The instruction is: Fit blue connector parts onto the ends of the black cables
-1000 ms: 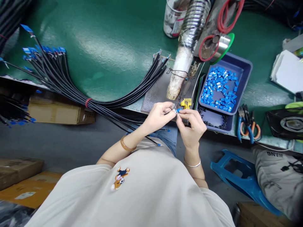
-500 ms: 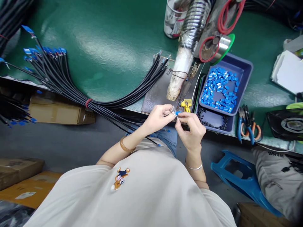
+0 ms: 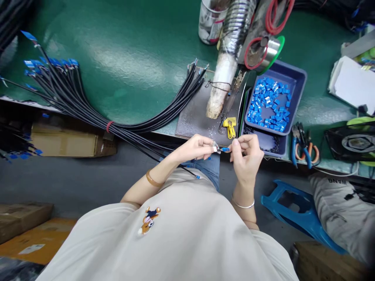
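Over my lap, my left hand is closed in a pinch on a black cable's end. A small clear and white piece shows at its fingertips. A small blue connector sits just beyond, between my two hands. My right hand is closed, thumb and finger pinched at the connector's right end; what lies between them is too small to make out. Beyond the hands, a yellow clip-like tool lies on a dark plate. A cable bundle, tied with a red band, reaches from the left.
To the right, a tray of blue connectors rests on another tray holding small black parts. Pliers lie at the bench edge. A wrapped duct hangs over the plate. A blue stool stands below at right.
My right hand has shifted right and slightly away from the left, its fingers more curled. The blue connector now shows more fully between the hands. The view has shifted slightly.
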### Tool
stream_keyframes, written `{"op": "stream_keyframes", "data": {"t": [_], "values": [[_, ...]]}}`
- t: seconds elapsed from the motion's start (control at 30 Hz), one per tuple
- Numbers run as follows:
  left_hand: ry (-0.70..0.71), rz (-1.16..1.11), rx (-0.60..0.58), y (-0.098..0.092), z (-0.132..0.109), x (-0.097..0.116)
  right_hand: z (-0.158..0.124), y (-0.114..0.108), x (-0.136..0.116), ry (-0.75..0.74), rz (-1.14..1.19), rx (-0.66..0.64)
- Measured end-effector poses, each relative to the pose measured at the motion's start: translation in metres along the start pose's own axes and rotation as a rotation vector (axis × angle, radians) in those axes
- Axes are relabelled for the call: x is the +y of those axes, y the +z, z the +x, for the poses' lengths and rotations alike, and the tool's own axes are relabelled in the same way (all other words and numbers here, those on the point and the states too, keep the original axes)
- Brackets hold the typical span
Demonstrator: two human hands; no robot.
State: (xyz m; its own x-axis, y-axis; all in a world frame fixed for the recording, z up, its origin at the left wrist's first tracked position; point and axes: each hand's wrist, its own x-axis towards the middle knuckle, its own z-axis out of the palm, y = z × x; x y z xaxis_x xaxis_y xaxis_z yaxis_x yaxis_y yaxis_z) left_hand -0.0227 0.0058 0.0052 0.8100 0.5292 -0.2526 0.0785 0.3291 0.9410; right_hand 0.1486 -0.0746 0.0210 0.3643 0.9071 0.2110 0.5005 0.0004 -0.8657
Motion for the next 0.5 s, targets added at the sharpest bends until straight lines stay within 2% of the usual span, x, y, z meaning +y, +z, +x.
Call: {"op": "stream_keyframes", "data": {"t": [0.07, 0.13, 0.2, 0.27, 0.33, 0.4, 0.43, 0.5], "values": [[0.022, 0.037, -0.077, -0.005, 0.002, 0.006, -0.001, -0.002, -0.004, -0.006, 0.015, 0.028], [0.129, 0.167, -0.148, -0.006, 0.001, 0.017, -0.001, -0.006, -0.007, -0.012, 0.043, 0.070], [0.287, 0.455, -0.210, 0.001, -0.006, 0.031, -0.001, -0.012, -0.009, -0.013, 0.068, 0.127], [0.423, 0.864, -0.185, 0.014, -0.018, 0.044, -0.003, -0.016, -0.010, -0.016, 0.080, 0.189], [0.481, 1.142, -0.139, 0.028, -0.030, 0.049, -0.005, -0.018, -0.010, -0.022, 0.087, 0.224], [0.450, 1.140, -0.062, 0.036, -0.037, 0.044, -0.009, -0.018, -0.010, -0.019, 0.102, 0.213], [0.419, 1.016, -0.004, 0.038, -0.037, 0.038, -0.011, -0.017, -0.010, -0.018, 0.109, 0.197], [0.301, 0.612, 0.142, 0.035, -0.032, 0.023, -0.015, -0.014, -0.008, -0.025, 0.105, 0.158]]}}
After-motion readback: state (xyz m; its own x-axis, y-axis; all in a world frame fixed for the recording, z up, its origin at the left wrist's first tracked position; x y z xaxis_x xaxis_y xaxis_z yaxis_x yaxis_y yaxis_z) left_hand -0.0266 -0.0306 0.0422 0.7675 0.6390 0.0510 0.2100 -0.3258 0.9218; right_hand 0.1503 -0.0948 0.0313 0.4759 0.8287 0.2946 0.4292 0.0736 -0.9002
